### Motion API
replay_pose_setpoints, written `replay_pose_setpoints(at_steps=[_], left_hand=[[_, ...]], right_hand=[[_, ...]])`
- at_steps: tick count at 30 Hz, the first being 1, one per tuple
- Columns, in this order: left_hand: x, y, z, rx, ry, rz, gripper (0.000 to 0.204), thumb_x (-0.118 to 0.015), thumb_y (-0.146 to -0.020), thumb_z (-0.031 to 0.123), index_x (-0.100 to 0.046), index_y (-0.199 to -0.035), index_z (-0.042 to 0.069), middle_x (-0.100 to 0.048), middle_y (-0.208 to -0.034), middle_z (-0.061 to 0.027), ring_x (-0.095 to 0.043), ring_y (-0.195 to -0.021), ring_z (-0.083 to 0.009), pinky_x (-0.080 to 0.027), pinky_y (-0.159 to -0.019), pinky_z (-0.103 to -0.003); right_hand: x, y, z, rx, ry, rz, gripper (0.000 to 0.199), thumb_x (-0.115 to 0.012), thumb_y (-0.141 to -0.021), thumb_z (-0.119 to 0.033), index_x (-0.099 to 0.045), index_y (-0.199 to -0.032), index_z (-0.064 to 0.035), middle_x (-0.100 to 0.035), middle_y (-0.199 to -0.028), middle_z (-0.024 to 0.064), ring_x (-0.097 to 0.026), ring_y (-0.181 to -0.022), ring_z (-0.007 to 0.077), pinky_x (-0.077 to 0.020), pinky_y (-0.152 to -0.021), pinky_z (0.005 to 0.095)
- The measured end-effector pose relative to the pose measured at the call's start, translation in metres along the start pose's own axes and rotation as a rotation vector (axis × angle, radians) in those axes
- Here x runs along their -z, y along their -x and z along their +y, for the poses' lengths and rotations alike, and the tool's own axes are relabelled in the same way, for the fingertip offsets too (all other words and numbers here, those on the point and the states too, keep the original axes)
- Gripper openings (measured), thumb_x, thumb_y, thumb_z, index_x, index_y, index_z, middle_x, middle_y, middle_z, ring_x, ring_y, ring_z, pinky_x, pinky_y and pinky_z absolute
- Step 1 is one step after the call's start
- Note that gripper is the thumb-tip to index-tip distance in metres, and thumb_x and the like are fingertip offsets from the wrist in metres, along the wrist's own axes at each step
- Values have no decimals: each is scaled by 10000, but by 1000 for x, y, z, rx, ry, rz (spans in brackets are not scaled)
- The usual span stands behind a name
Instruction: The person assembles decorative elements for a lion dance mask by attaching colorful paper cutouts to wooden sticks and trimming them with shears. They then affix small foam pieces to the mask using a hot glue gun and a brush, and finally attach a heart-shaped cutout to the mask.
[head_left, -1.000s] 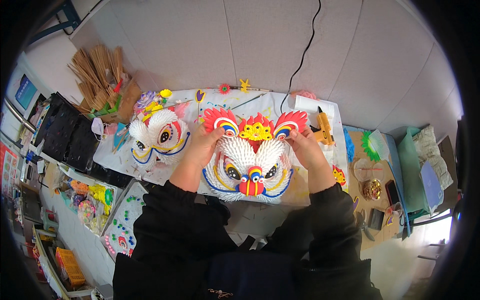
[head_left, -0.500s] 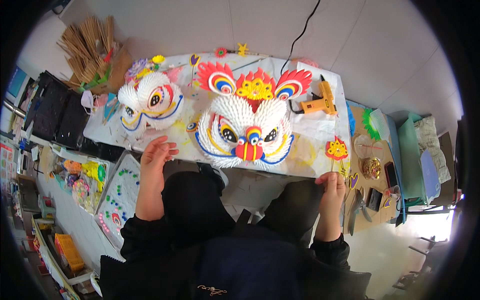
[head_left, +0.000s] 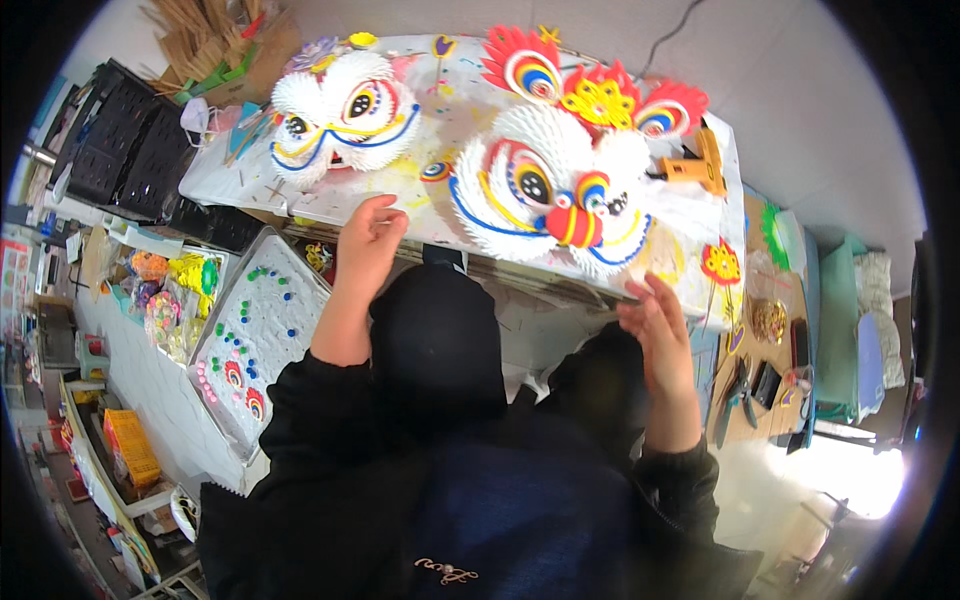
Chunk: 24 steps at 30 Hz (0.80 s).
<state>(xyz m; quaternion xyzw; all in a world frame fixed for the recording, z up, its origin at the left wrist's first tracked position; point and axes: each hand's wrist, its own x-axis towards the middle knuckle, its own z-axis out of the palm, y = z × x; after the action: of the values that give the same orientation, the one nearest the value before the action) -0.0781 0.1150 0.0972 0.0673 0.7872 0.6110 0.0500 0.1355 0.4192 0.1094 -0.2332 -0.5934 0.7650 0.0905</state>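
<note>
My left hand point(head_left: 370, 240) hovers at the table's front edge, its fingers loosely bent and apart, with nothing in it. Empty too, my right hand point(head_left: 658, 325) is raised before the front edge with its fingers spread. Between and beyond them lies a large white lion-dance head point(head_left: 530, 185) with blue and yellow trim, a red nose and big eyes. Red flame-shaped ears point(head_left: 525, 68) and a red-and-yellow crest point(head_left: 603, 97) sit at its top. A smaller red-and-yellow flame ornament point(head_left: 721, 263) on thin sticks is near my right hand.
A second white lion head point(head_left: 345, 118) lies at the table's left. An orange glue gun point(head_left: 700, 165) is at the right. Pliers point(head_left: 738, 395) rest on a board farther right. At lower left, a tray point(head_left: 222, 300) holds small coloured balls. Sticks point(head_left: 205, 40) fill a box behind.
The view has swung, so the table things appear higher and farther right. My right hand has opened from a pinch by the flame ornament's sticks and moved away from them.
</note>
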Motion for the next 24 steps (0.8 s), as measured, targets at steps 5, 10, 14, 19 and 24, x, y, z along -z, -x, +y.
replay_pose_setpoints(at_steps=[5,10,14,19,24], left_hand=[[-16,-31,-4,-330,-401,61,311,-644,-773,102,-573,-1070,44,-622,-934,-132,-622,-722,-254,-502,-643,-327],[-15,-36,5,-527,-508,119,295,-652,-769,126,-579,-1037,26,-616,-894,-118,-591,-626,-236,-482,-595,-328],[26,17,-36,-351,-98,229,266,-652,-783,146,-591,-1026,59,-592,-814,-77,-559,-589,-208,-446,-548,-301],[103,95,-168,67,58,617,251,-653,-812,128,-604,-1049,65,-579,-754,-33,-534,-597,-112,-441,-553,-252],[217,133,-294,478,-353,892,259,-632,-793,144,-595,-1038,68,-609,-795,-94,-595,-643,-213,-471,-593,-324]], right_hand=[[-4,22,15,-128,43,-47,420,-493,-932,-214,-386,-1302,-48,-574,-1121,96,-559,-916,136,-444,-796,268],[-34,34,31,-242,106,-123,412,-482,-936,-208,-384,-1300,-42,-580,-1094,114,-560,-919,155,-441,-813,278],[-57,26,39,-334,237,-290,438,-498,-930,-226,-373,-1299,-26,-580,-1087,115,-562,-901,148,-440,-807,272],[-82,2,60,-383,471,-424,432,-488,-923,-161,-360,-1307,-8,-575,-1088,114,-563,-870,137,-444,-788,262],[-112,-9,89,-412,590,-386,456,-485,-892,-84,-342,-1312,24,-493,-1239,145,-495,-1107,207,-369,-952,303]])
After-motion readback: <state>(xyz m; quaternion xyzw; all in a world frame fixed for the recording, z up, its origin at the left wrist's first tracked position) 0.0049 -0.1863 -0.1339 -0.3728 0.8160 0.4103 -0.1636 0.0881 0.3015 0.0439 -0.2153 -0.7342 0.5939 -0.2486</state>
